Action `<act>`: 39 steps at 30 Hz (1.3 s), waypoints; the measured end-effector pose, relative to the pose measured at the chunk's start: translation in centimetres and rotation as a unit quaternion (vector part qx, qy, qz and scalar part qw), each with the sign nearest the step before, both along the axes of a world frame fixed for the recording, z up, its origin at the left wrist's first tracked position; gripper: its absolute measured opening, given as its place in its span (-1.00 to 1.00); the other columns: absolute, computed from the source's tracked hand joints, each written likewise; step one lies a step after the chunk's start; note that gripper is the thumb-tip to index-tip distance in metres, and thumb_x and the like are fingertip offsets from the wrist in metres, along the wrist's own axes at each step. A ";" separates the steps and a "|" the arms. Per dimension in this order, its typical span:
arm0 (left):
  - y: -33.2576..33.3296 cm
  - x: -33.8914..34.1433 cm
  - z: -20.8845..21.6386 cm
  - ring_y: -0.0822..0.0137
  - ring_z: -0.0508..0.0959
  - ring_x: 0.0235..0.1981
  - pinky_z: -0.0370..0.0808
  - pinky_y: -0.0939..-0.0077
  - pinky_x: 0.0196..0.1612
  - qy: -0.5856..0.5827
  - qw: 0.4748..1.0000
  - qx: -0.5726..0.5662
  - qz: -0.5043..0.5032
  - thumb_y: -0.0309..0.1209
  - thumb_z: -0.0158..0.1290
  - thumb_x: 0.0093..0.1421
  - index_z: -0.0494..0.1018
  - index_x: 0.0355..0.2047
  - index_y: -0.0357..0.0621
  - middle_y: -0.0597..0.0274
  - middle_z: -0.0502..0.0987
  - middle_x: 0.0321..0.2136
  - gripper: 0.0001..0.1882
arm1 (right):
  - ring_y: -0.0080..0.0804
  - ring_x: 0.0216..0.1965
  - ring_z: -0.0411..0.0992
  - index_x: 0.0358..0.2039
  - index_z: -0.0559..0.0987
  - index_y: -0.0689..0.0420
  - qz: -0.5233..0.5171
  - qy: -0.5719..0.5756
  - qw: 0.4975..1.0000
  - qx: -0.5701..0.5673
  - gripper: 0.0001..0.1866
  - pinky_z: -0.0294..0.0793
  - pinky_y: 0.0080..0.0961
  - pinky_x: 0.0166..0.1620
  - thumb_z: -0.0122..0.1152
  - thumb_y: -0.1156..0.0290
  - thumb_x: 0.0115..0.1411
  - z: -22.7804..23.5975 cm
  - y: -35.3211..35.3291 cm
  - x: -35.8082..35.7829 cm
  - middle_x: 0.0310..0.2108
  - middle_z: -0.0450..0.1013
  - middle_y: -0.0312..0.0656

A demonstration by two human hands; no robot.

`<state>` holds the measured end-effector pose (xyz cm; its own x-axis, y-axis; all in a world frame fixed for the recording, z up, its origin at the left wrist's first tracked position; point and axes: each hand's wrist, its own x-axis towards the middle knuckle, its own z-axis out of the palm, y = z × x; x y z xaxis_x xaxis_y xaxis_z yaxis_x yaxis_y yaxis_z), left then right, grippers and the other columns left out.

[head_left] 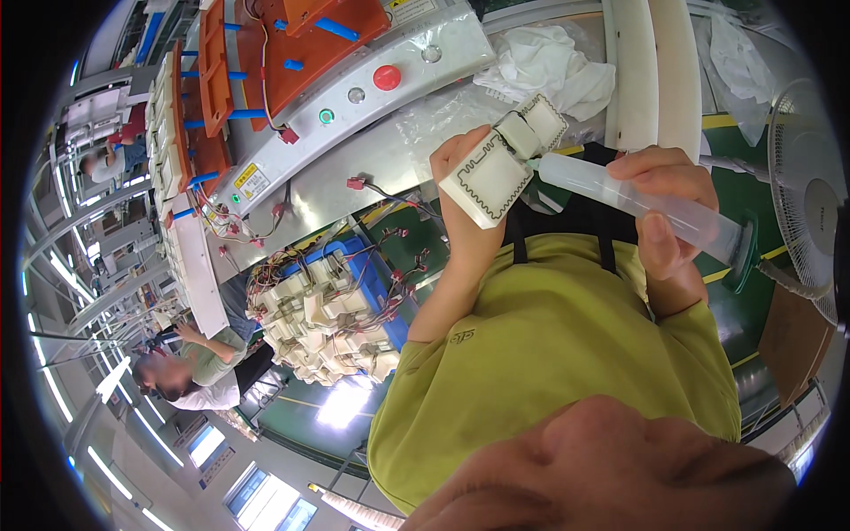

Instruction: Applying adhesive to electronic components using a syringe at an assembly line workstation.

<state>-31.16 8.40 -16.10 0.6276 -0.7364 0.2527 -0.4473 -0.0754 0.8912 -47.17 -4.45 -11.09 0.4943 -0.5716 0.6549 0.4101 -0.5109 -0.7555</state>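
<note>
So the left hand (pixel 465 190) has its grip closed around a flat white part (pixel 490 177) with a dark zigzag trace running over its face, thumb up along the left edge and the rest of the fingers hidden behind it. A second, smaller white piece (pixel 536 124) of the same kind sits just above and to the right of that grip, joined on at an angle.

The right hand (pixel 664 208) is wrapped around a clear plastic syringe (pixel 637 199), fingers curled over the barrel and the thumb lying along it. The nozzle end points left from that grip and meets the white part right at the joint between the two pieces; can't really tell if the tip is actually touching, it's a bit small here. The green plunger end (pixel 742 257) sticks out to the right of the grip.

Behind both hands there's the metal bench (pixel 390 150), with a crumpled white cloth (pixel 549 66) above the white part.
</note>
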 end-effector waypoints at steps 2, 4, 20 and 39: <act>0.1 0.1 -0.3 0.13 0.28 -0.02 0.28 0.37 0.01 -0.022 1.000 0.007 -0.007 -0.60 0.11 -0.08 0.36 -0.04 -0.24 0.08 0.36 -0.14 -0.49 | -0.21 -0.35 0.46 -0.31 0.42 0.33 0.001 -0.010 1.000 -0.013 -0.80 0.45 -0.46 -0.37 0.04 0.48 0.07 -0.1 -0.1 -0.2 -0.37 0.46 0.05; 0.0 0.2 -0.4 0.13 0.28 -0.02 0.28 0.37 0.01 -0.032 0.999 0.008 -0.010 -0.59 0.10 -0.08 0.36 -0.04 -0.24 0.08 0.36 -0.14 -0.50 | -0.20 -0.35 0.46 -0.32 0.42 0.34 0.000 -0.015 1.000 -0.011 -0.81 0.45 -0.45 -0.38 0.02 0.49 0.07 -0.1 -0.1 -0.3 -0.38 0.46 0.04; 0.2 0.2 -0.6 0.14 0.31 -0.03 0.29 0.38 0.01 -0.037 0.999 0.007 -0.006 -0.60 0.09 -0.06 0.36 -0.04 -0.26 0.05 0.35 -0.13 -0.51 | -0.24 -0.40 0.45 -0.34 0.40 0.34 0.006 -0.018 1.000 0.019 -0.78 0.45 -0.47 -0.37 0.03 0.44 0.04 -0.6 0.2 -0.9 -0.40 0.47 0.09; 0.2 0.2 -1.7 0.03 0.30 0.10 0.22 0.18 0.14 -0.101 0.991 -0.084 0.000 -0.50 0.11 0.07 0.37 -0.09 -0.26 0.07 0.32 -0.03 -0.64 | -0.35 -0.40 0.43 -0.29 0.39 0.28 0.024 -0.019 0.988 0.153 -0.73 0.42 -0.52 -0.33 0.01 0.31 0.14 -0.6 0.3 -0.7 -0.38 0.45 0.08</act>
